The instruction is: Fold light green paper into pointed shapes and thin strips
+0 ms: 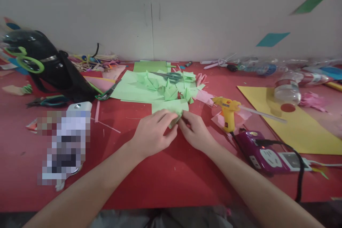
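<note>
My left hand [155, 130] and my right hand [195, 130] meet at the middle of the red table [160, 178]. Both pinch a small piece of light green paper [175, 119], pressing it against the tabletop. Just beyond it lies a larger green sheet [171, 106]. Behind that sits a pile of folded green paper shapes [171, 91] on flat green sheets [130, 89], with grey-handled scissors [171, 76] on top.
A yellow glue gun [228, 112] stands right of my hands, its cord running to a purple power strip [260, 151]. A yellow sheet [299, 124] holds a plastic bottle [288, 91]. At left are a black bag [50, 67], a white device [78, 108] and a blurred patch.
</note>
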The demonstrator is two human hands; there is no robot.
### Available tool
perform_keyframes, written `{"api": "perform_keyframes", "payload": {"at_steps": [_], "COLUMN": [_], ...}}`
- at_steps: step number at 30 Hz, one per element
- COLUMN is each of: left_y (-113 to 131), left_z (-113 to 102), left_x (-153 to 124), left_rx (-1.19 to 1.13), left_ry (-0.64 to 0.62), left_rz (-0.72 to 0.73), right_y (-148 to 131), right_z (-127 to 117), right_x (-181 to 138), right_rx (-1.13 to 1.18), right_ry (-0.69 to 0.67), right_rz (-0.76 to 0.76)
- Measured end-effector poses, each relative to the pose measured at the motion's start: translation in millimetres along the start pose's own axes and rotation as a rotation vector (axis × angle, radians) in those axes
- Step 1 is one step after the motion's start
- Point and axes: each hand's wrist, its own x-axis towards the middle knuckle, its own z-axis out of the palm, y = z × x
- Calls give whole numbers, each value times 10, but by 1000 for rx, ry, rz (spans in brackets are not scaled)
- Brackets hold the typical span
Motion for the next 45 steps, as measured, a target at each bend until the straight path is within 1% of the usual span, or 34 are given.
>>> {"api": "perform_keyframes", "payload": {"at_steps": [2, 5, 6, 7, 10, 14, 16, 20, 24, 26, 27, 29, 31, 33, 36, 39, 42, 45], "left_y": [-51, -149, -181, -209, -259, -239, -214, -186, -196, -200, -198, -187, -168, -153, -157, -188, -207, -205], "left_z": [-94, -227, -253, -266, -255, -209, -192, -162, -127, -104, -94, -89, -112, -157, -214, -206, -156, -122], "left_x": [12, 5, -6, -19, -56, -71, -68, -63, -73, -82, -84, -82, -69, -54, -47, -54, -56, -52], "left_rx": [-43, -112, -140, -164, -224, -283, -306, -325, -274, -249, -238, -216, -178, -140, -145, -190, -253, -320], "left_ry": [-37, -242, -292, -315, -291, -257, -272, -288, -285, -256, -239, -237, -287, -342, -357, -321, -237, -136], "left_rz": [22, 29, 35, 10, -64, -106, -107, -110, -149, -156, -159, -155, -128, -82, -65, -87, -84, -56], "right_y": [6, 2, 0, -1, 3, 17, 14, -1, 8, 10, 7, -4, -17, -24, -27, -41, -73, -105], "right_z": [-44, -97, -105, -107, -83, -39, -31, -53, -101, -115, -117, -111, -99, -89, -86, -87, -76, -55], "right_x": [5, 2, -1, -3, -8, -8, -6, 6, 11, 7, 4, -2, -5, -3, 3, -2, -23, -48], "right_rx": [61, 119, 131, 140, 145, 136, 217, 463, 704, 823, 836, 777, 671, 580, 475, 391, 353, 331], "right_ry": [-90, -153, -166, -179, -197, -46, -6, -96, -174, -204, -209, -194, -149, -81, 30, 65, 67, 103], "right_rz": [-1, 34, 41, 47, 85, 168, 195, 238, 364, 417, 425, 412, 379, 338, 254, 157, 100, 61]}}
